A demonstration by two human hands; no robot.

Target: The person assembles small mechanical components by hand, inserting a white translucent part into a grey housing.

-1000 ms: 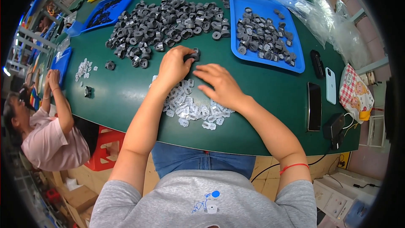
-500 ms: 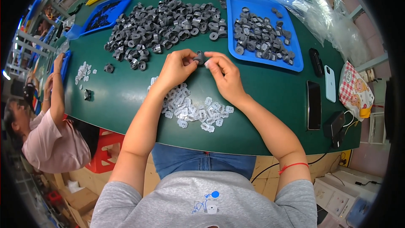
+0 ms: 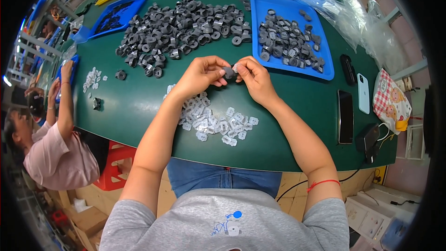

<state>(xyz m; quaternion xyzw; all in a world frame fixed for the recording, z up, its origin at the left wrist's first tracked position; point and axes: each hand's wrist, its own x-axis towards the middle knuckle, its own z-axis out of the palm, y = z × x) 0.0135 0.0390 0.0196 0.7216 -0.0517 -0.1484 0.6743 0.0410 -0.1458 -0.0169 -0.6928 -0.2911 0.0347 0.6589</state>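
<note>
Between thumb and fingers of my left hand (image 3: 203,75) is a small dark grey round plastic part (image 3: 228,72). My right hand (image 3: 254,76) pinches a small whitish clear plastic piece (image 3: 235,68) against that part's right side. Whether the piece sits inside the part or only touches it, I cannot tell. Both hands are over the green table, just beyond a loose pile of clear plastic pieces (image 3: 204,122), part of which my left forearm covers. Past my hands lies a large heap of similar grey parts (image 3: 186,28).
A blue tray (image 3: 328,60) with grey parts stands right of the heap. Two phones, a pale blue one (image 3: 363,94) and a dark one (image 3: 345,116), lie at the right beside a black adapter (image 3: 368,142). A co-worker (image 3: 60,153) sits at the left, near small clear pieces (image 3: 93,79).
My hands have shifted slightly right and come together. The grey part has turned, and the clear piece in my right hand now meets it. The co-worker's hands have moved a little.
</note>
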